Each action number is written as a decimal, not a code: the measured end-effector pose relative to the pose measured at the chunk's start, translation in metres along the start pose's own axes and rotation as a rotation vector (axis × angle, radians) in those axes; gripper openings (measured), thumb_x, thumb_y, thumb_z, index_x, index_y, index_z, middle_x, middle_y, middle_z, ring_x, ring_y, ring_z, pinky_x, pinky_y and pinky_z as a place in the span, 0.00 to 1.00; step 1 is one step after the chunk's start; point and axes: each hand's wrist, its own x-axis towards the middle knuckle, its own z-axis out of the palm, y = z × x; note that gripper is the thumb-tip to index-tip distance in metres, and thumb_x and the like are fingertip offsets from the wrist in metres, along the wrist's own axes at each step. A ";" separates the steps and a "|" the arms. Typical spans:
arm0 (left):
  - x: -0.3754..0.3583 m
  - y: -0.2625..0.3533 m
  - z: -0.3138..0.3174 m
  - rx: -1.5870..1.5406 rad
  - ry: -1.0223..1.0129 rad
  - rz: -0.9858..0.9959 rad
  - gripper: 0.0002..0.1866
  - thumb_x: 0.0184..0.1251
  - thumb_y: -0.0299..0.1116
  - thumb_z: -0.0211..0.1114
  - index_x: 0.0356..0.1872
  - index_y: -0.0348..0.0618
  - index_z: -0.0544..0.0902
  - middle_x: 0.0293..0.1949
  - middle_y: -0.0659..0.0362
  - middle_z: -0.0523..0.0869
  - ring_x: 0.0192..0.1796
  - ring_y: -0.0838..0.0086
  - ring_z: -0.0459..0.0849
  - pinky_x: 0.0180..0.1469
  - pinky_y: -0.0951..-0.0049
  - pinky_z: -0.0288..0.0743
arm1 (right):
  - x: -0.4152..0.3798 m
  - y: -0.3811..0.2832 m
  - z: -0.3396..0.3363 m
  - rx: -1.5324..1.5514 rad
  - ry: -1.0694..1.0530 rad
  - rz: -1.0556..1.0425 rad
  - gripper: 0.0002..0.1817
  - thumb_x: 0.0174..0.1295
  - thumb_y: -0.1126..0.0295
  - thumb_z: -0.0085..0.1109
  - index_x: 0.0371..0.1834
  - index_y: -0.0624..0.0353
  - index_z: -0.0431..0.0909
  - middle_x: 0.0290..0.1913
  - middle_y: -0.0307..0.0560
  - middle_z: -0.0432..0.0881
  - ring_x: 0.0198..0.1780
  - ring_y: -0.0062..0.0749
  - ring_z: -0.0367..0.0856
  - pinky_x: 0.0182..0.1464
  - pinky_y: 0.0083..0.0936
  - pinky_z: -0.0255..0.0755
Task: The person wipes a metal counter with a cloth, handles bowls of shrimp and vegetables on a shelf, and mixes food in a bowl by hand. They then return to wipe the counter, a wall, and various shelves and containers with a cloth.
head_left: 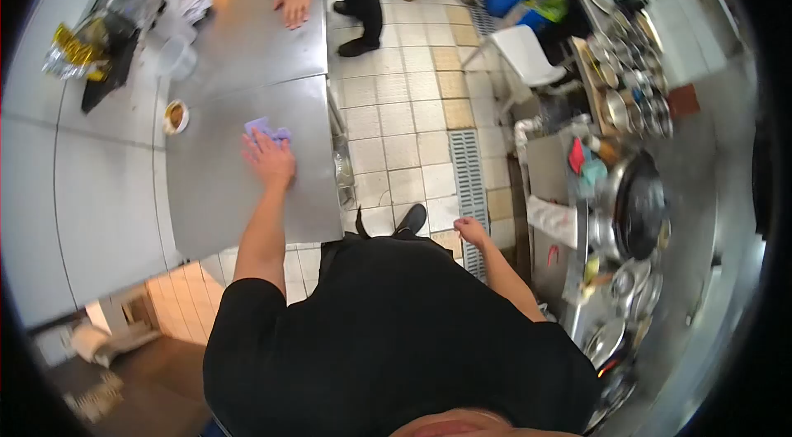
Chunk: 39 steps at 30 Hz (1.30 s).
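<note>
A purple cloth (266, 128) lies bunched on the stainless steel table (223, 198), under the fingers of my left hand (270, 160). That hand presses down on the cloth, its fingers partly spread over it. Off the table's right side, my right hand (472, 231) hangs low over the tiled floor with its fingers curled in, and I see nothing in it. Near the wall, a small white bowl (176, 118) with brown contents stands up and to the left of my left hand.
A clear plastic container (176, 57) and foil packages (78, 51) are by the left wall. Another person's hand (294, 6) rests on the far table. A white stool (528, 55) stands on the right, beside shelves of metal pots (631, 107). A drain grate (468, 181) runs along the floor.
</note>
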 end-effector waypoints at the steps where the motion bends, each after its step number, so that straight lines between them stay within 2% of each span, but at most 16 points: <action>1: -0.015 0.008 -0.007 0.016 -0.036 -0.038 0.39 0.76 0.56 0.45 0.73 0.30 0.66 0.81 0.49 0.50 0.83 0.47 0.38 0.80 0.41 0.32 | 0.011 0.012 -0.018 -0.125 -0.027 -0.054 0.19 0.60 0.58 0.60 0.41 0.63 0.86 0.38 0.53 0.88 0.39 0.41 0.86 0.44 0.39 0.79; 4: -0.057 0.021 -0.024 0.000 -0.094 -0.101 0.39 0.74 0.55 0.49 0.70 0.26 0.67 0.79 0.44 0.56 0.82 0.46 0.39 0.80 0.42 0.32 | 0.043 0.041 -0.079 -0.546 -0.084 -0.126 0.20 0.63 0.58 0.60 0.48 0.65 0.84 0.42 0.50 0.89 0.40 0.38 0.86 0.44 0.36 0.78; 6: -0.079 0.024 -0.043 -0.017 -0.136 -0.124 0.38 0.73 0.53 0.52 0.68 0.24 0.69 0.77 0.42 0.59 0.82 0.46 0.40 0.80 0.42 0.32 | 0.033 0.030 -0.111 -0.339 -0.074 0.021 0.20 0.61 0.56 0.60 0.43 0.64 0.85 0.45 0.60 0.87 0.51 0.49 0.85 0.54 0.41 0.77; 10: -0.100 0.042 -0.082 -0.102 -0.233 -0.168 0.38 0.72 0.50 0.56 0.67 0.22 0.67 0.76 0.41 0.60 0.82 0.45 0.41 0.80 0.42 0.33 | 0.065 0.022 -0.157 -0.531 -0.152 -0.077 0.22 0.60 0.54 0.61 0.45 0.64 0.84 0.46 0.61 0.86 0.52 0.49 0.85 0.54 0.38 0.77; 15: -0.117 0.052 -0.006 -0.403 0.032 -0.150 0.39 0.71 0.50 0.57 0.73 0.28 0.62 0.78 0.42 0.55 0.82 0.45 0.43 0.80 0.42 0.37 | 0.114 -0.041 -0.186 -0.548 -0.173 -0.162 0.24 0.59 0.54 0.63 0.48 0.65 0.84 0.42 0.58 0.88 0.46 0.42 0.88 0.48 0.35 0.79; 18: -0.096 0.085 -0.005 -0.352 0.024 -0.174 0.39 0.71 0.50 0.57 0.75 0.34 0.61 0.79 0.45 0.54 0.82 0.46 0.44 0.79 0.42 0.40 | 0.132 -0.098 -0.178 -0.483 -0.096 -0.331 0.20 0.63 0.59 0.62 0.49 0.65 0.84 0.37 0.49 0.88 0.37 0.35 0.86 0.42 0.33 0.79; 23: -0.026 0.124 -0.014 -0.345 0.040 -0.178 0.38 0.71 0.51 0.58 0.75 0.38 0.63 0.79 0.49 0.55 0.81 0.47 0.46 0.79 0.42 0.43 | 0.181 -0.133 -0.168 -0.256 -0.289 -0.220 0.17 0.68 0.60 0.61 0.51 0.62 0.83 0.36 0.41 0.86 0.31 0.25 0.79 0.35 0.28 0.76; 24: -0.004 0.129 -0.013 -0.346 0.044 -0.189 0.38 0.71 0.51 0.58 0.75 0.38 0.63 0.79 0.49 0.56 0.81 0.47 0.46 0.79 0.42 0.44 | 0.187 -0.141 -0.174 -0.347 -0.319 -0.119 0.19 0.70 0.61 0.60 0.54 0.65 0.82 0.45 0.44 0.88 0.43 0.27 0.83 0.47 0.26 0.77; 25: 0.019 0.134 -0.012 -0.347 0.047 -0.201 0.38 0.71 0.51 0.58 0.75 0.38 0.63 0.79 0.49 0.56 0.81 0.47 0.46 0.79 0.42 0.44 | 0.208 -0.120 -0.180 -0.302 -0.284 -0.176 0.17 0.68 0.59 0.60 0.48 0.62 0.84 0.35 0.42 0.86 0.33 0.25 0.79 0.36 0.30 0.77; 26: 0.041 0.139 -0.011 -0.351 0.052 -0.224 0.38 0.71 0.51 0.57 0.75 0.39 0.63 0.79 0.49 0.56 0.81 0.48 0.46 0.79 0.43 0.44 | 0.203 -0.125 -0.191 -0.355 -0.241 -0.193 0.18 0.68 0.58 0.59 0.45 0.65 0.84 0.34 0.43 0.86 0.35 0.27 0.81 0.38 0.30 0.77; 27: 0.060 0.141 -0.010 -0.351 0.051 -0.247 0.37 0.71 0.52 0.56 0.75 0.39 0.63 0.79 0.49 0.56 0.81 0.48 0.46 0.79 0.43 0.44 | 0.165 -0.168 -0.203 -0.367 -0.217 -0.016 0.19 0.68 0.57 0.58 0.43 0.66 0.85 0.34 0.44 0.86 0.37 0.28 0.82 0.40 0.30 0.77; 29: 0.094 0.143 -0.007 -0.347 0.037 -0.288 0.37 0.73 0.52 0.55 0.75 0.40 0.63 0.79 0.50 0.56 0.82 0.50 0.46 0.80 0.45 0.43 | 0.223 -0.094 -0.245 -0.568 -0.355 -0.215 0.18 0.67 0.57 0.57 0.41 0.61 0.85 0.33 0.43 0.85 0.35 0.30 0.81 0.35 0.31 0.76; 34: 0.179 0.144 -0.005 -0.357 -0.013 -0.369 0.34 0.77 0.50 0.49 0.76 0.41 0.63 0.80 0.53 0.55 0.82 0.53 0.45 0.80 0.48 0.43 | 0.291 -0.083 -0.350 -0.469 -0.487 0.161 0.18 0.67 0.50 0.51 0.36 0.53 0.80 0.27 0.43 0.82 0.27 0.37 0.79 0.25 0.36 0.71; 37: 0.207 0.146 0.006 -0.307 -0.009 -0.413 0.33 0.77 0.50 0.49 0.76 0.42 0.63 0.80 0.54 0.56 0.82 0.54 0.45 0.80 0.49 0.43 | 0.383 -0.059 -0.392 0.087 -0.830 0.652 0.19 0.68 0.46 0.48 0.33 0.47 0.78 0.24 0.43 0.80 0.23 0.42 0.78 0.19 0.39 0.68; 38: 0.212 0.146 0.011 -0.288 -0.001 -0.415 0.33 0.77 0.50 0.48 0.76 0.42 0.63 0.80 0.54 0.56 0.82 0.54 0.45 0.80 0.49 0.43 | 0.361 -0.115 -0.374 -0.053 -0.546 0.433 0.15 0.64 0.52 0.54 0.31 0.50 0.80 0.23 0.46 0.81 0.25 0.45 0.83 0.22 0.42 0.74; 39: 0.214 0.147 0.015 -0.270 0.007 -0.423 0.33 0.77 0.50 0.48 0.76 0.42 0.64 0.80 0.54 0.56 0.82 0.55 0.45 0.80 0.49 0.44 | 0.375 -0.131 -0.355 -0.721 -0.328 -0.047 0.15 0.61 0.54 0.56 0.29 0.54 0.81 0.23 0.49 0.81 0.26 0.47 0.83 0.26 0.41 0.77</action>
